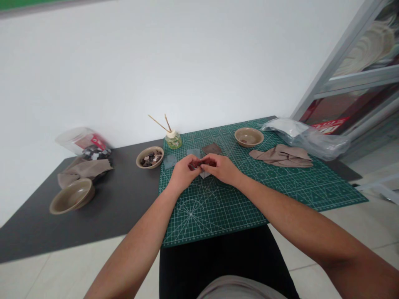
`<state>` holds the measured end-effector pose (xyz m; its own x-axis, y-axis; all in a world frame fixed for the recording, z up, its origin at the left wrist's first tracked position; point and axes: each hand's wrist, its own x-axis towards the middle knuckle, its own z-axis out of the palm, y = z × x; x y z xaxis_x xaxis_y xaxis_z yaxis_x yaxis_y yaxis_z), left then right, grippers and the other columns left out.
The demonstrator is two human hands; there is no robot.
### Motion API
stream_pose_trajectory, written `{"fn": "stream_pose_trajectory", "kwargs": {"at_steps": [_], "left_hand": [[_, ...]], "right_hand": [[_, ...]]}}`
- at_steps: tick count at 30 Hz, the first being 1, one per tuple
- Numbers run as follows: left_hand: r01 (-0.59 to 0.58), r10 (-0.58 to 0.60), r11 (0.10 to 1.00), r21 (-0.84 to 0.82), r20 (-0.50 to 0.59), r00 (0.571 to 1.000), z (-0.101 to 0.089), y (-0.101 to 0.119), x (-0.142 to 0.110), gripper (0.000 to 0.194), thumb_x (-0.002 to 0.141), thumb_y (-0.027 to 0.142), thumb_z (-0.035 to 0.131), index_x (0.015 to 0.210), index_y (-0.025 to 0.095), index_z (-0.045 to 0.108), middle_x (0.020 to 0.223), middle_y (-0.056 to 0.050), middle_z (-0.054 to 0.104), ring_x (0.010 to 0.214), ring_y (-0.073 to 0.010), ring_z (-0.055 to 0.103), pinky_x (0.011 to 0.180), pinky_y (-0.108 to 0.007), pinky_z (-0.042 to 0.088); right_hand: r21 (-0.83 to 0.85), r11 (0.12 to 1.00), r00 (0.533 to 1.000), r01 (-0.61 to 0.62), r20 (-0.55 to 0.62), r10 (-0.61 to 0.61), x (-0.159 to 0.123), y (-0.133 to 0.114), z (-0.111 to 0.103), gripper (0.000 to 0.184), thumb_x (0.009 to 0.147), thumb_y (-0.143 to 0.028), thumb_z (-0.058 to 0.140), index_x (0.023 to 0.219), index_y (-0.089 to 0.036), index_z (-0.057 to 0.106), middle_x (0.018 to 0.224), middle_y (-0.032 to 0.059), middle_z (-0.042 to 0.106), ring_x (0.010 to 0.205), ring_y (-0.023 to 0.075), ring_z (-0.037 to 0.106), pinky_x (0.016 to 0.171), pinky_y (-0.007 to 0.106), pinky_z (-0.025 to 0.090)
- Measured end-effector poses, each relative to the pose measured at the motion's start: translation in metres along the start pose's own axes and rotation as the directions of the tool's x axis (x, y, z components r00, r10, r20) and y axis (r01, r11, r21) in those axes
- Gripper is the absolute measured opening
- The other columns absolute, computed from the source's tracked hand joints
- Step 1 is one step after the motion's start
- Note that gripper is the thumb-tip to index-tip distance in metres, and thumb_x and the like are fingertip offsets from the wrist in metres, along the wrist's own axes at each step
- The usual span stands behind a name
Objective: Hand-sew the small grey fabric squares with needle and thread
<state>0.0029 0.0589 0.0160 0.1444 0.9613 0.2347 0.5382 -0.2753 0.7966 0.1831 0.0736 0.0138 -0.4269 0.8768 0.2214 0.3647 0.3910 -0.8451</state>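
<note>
Both hands meet above the green cutting mat (pixel 237 216), near its middle. The fingers of my left hand (pixel 186 171) are bent in a pinch, its fingertips close to those of the other hand. My right hand (pixel 222 168) pinches from the other side, thumb and index finger together. Between and under the fingertips shows a small pale piece (pixel 205 174) with a pointed lower edge; most of it is hidden, and its kind cannot be made out. Just behind the hands lie a brown square (pixel 211 149) and a clear flat square (pixel 193 152). Another clear square (pixel 170 161) rests to the left.
A bowl of dark and light pieces (pixel 151 158) and a reed diffuser (pixel 173 138) stand left. Farther left are another bowl (pixel 73 196), a brown cloth (pixel 84 170) and a clear jar (pixel 81 141). Right: a bowl (pixel 248 137), a cloth (pixel 282 156), a plastic bag (pixel 308 137).
</note>
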Motion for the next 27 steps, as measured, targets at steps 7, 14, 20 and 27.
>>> {"fn": "stream_pose_trajectory", "kwargs": {"at_steps": [7,14,20,27], "left_hand": [[-0.073,0.055,0.987,0.142,0.127,0.990,0.0001,-0.0062,0.0007,0.040,0.073,0.022,0.066,0.112,0.021,0.056,0.100,-0.004,0.063,0.091,-0.0197,0.059,0.078,-0.032,0.047],[-0.193,0.103,0.916,0.351,0.260,0.960,0.0009,-0.0048,-0.0019,0.031,0.080,0.026,0.062,0.111,0.021,0.060,0.110,-0.008,0.060,0.103,-0.0265,0.052,0.092,-0.044,0.043],[-0.181,0.094,0.938,0.296,0.287,0.953,-0.0019,-0.0035,-0.0028,0.030,0.078,0.026,0.064,0.107,0.022,0.059,0.109,-0.007,0.061,0.104,-0.0263,0.053,0.092,-0.043,0.044],[-0.167,0.099,0.965,0.201,0.312,0.945,-0.0073,0.0003,-0.0030,0.034,0.072,0.021,0.067,0.106,0.021,0.061,0.104,-0.005,0.061,0.100,-0.0247,0.055,0.090,-0.041,0.045]], "right_hand": [[-0.097,0.995,0.985,-0.033,-0.173,0.016,0.0014,0.0010,-0.0005,0.015,0.071,-0.022,0.070,0.081,-0.019,0.060,0.077,-0.0026,0.064,0.067,0.0124,0.056,0.063,0.025,0.041],[-0.189,0.980,0.996,0.069,-0.047,-0.079,0.0003,0.0008,-0.0034,0.014,0.073,-0.015,0.070,0.086,-0.019,0.064,0.080,-0.0018,0.064,0.074,0.0133,0.057,0.069,0.025,0.040],[-0.243,0.964,0.994,0.105,0.019,-0.103,0.0019,0.0067,-0.0046,0.012,0.075,-0.015,0.072,0.086,-0.019,0.067,0.081,-0.0013,0.061,0.072,0.0126,0.057,0.071,0.026,0.041],[-0.315,0.943,0.992,0.112,0.098,-0.085,0.0019,0.0051,-0.0034,0.010,0.076,-0.016,0.073,0.083,-0.018,0.067,0.079,-0.0003,0.062,0.074,0.0138,0.057,0.070,0.026,0.040]]}}
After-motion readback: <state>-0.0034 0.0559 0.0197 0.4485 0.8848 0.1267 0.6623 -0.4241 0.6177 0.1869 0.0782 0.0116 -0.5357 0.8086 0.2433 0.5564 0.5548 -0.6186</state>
